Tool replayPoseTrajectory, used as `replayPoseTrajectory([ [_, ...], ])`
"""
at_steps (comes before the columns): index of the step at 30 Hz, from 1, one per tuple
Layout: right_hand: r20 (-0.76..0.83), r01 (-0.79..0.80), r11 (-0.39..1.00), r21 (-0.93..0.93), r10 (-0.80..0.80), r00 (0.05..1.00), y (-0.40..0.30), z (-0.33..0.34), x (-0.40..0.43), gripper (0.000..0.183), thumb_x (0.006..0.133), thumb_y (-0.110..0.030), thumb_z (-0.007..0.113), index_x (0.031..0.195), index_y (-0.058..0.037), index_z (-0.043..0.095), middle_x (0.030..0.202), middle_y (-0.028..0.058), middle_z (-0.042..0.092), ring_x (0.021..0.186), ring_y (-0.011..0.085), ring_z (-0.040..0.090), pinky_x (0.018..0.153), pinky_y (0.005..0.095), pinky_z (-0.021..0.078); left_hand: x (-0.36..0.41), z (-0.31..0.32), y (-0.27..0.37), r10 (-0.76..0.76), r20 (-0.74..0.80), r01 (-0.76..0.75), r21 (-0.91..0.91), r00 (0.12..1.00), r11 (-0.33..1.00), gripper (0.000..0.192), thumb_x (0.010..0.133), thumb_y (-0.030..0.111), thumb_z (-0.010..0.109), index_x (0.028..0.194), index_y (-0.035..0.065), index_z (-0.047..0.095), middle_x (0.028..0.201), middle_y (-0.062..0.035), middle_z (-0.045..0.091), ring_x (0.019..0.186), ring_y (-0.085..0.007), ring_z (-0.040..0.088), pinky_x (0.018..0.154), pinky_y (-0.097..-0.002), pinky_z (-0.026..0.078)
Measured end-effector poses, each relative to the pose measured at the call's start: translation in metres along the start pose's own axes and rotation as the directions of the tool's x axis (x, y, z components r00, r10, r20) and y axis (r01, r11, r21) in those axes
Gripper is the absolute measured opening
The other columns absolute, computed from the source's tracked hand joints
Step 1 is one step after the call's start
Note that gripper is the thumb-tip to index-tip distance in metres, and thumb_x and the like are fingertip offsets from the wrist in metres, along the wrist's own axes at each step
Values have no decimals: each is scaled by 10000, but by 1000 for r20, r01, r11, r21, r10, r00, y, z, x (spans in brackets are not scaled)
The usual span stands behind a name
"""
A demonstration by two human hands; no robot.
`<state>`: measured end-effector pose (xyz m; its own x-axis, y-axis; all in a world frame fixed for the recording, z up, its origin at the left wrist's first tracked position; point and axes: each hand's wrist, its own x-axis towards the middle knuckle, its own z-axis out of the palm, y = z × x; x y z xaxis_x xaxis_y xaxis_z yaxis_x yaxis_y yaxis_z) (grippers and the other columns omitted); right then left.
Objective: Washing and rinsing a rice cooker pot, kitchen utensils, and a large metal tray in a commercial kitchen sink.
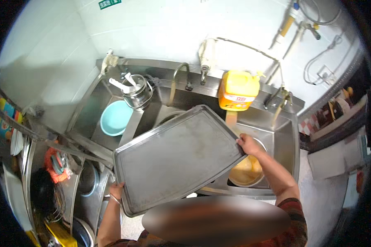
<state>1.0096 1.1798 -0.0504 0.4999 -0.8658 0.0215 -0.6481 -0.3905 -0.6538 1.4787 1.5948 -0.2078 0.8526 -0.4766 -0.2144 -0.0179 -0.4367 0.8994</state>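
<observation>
A large rectangular metal baking tray [176,160] is held at a slant above the sinks and the front edge. My left hand [117,190] grips its left rim near the lower corner. At the right rim my right hand [248,144] has hold of it. Under and beside the tray's right end, a round basin [247,173] with yellowish-brown contents sits in the right sink. The tray hides much of the middle sink, where part of a round rim shows. My fingers beneath the tray are hidden.
A turquoise basin [116,119] lies in the left sink. Beside it, a metal pail [138,96] holds white-handled items on the divider. Behind the right sink stands a yellow jug [238,91]. A curved faucet [181,66] rises at the back. Metal shelving [77,182] with dishes stands at left.
</observation>
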Motion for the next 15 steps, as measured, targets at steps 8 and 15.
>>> replayPoseTrajectory([
  [8, 97, -252, 883, -396, 313, 945, -108, -141, -67, 296, 729, -174, 519, 885, 77, 536, 887, 264, 554, 819, 318, 559, 718, 364, 414, 28, 66, 56, 168, 551, -355, 253, 818, 900, 292, 705, 137, 534, 939, -36, 559, 838, -154, 597, 787, -249, 565, 708, -319, 425],
  [15, -55, -237, 879, -415, 236, 970, -145, -172, -139, 279, 711, -108, 486, 883, 110, 519, 884, 259, 537, 853, 291, 543, 722, 340, 405, 16, 116, 75, 201, 604, -281, 39, 771, 959, 323, 724, 167, 538, 975, -36, 527, 884, -179, 586, 835, -285, 557, 734, -351, 421],
])
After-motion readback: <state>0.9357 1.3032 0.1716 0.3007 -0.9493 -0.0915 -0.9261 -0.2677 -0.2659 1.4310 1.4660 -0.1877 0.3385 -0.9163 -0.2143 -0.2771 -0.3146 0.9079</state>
